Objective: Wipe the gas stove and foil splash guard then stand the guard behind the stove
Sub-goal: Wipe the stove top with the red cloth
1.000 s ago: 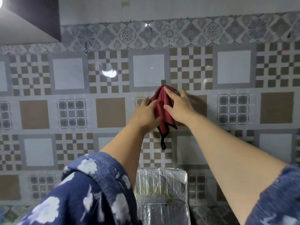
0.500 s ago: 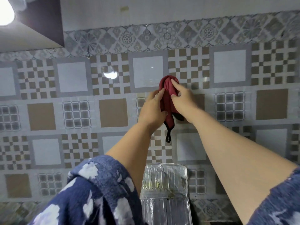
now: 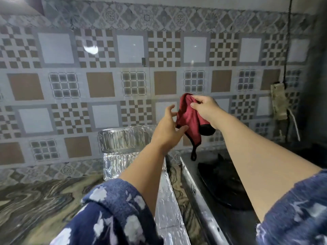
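- A person's two bare arms in blue flowered sleeves reach forward over a kitchen counter, seen from a camera worn on the head.
- The right hand [image 3: 205, 107], at about two o'clock from the middle of the view, pinches the top of a red cloth [image 3: 188, 119] between thumb and fingertips, so the cloth hangs down loosely bunched.
- A black loop dangles from the cloth's lowest corner, just above the stove's back edge.
- The left hand [image 3: 168, 129], near the centre, is spread wide with relaxed fingers; its fingertips reach the cloth's left edge without closing round it.
- The gas stove [image 3: 221, 183] lies at about five o'clock: a dark top with a black pan support and a pale metal side rail.
- The foil splash guard [image 3: 123, 144] sits at about six o'clock, left of the stove; one panel leans up against the patterned tile wall [image 3: 99, 68], another lies flat on the marbled counter [image 3: 35, 200] towards the viewer.
- A small hook [image 3: 143, 61] shows on the wall at twelve o'clock, bare.
- Judging by this, the task is at its very start: the cloth is in hand, but wiping has not visibly begun.
- The guard is beside the stove, not behind it, so wiping both and standing the guard all seem left to do.
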Demonstrator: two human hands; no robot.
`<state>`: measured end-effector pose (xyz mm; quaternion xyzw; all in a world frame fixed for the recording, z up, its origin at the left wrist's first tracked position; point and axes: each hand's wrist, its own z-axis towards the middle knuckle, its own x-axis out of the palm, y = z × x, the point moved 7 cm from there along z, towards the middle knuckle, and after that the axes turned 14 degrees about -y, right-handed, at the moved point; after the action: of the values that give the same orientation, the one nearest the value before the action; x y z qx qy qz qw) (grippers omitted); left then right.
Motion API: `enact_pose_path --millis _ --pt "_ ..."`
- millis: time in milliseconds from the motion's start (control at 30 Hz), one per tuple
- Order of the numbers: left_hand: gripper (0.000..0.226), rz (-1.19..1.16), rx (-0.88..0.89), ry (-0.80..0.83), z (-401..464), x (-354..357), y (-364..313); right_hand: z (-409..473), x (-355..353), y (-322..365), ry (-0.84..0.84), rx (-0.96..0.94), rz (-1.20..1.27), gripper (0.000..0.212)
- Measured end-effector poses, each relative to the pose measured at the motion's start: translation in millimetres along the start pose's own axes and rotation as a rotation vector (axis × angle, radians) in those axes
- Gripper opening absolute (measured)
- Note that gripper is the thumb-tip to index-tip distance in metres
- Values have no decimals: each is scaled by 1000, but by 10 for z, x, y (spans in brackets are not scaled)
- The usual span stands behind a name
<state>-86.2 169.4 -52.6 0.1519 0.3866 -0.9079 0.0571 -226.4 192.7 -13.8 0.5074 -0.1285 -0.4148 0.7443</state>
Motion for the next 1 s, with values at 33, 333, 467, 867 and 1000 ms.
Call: enact_pose_path --millis 33,333,467,867,1000 --pt "72 42 -18 39 -211 91 19 -151 -149 -61 -4 6 -62 41" --pt "55 396 -79 442 -2028 755 38 -1509 -1251 -608 134 107 -508 36" --pt "53 511 -95 461 -2347 775 -72 -1875 -1357 -806 237 59 -588 39" --pt "58 743 -106 448 -2810 743 -171 -2510 -1141 -1431 496 -293 -756 48" --pt "56 809 -115 440 -2823 766 -208 -2504 -1120 -1441 508 -349 -751 48"
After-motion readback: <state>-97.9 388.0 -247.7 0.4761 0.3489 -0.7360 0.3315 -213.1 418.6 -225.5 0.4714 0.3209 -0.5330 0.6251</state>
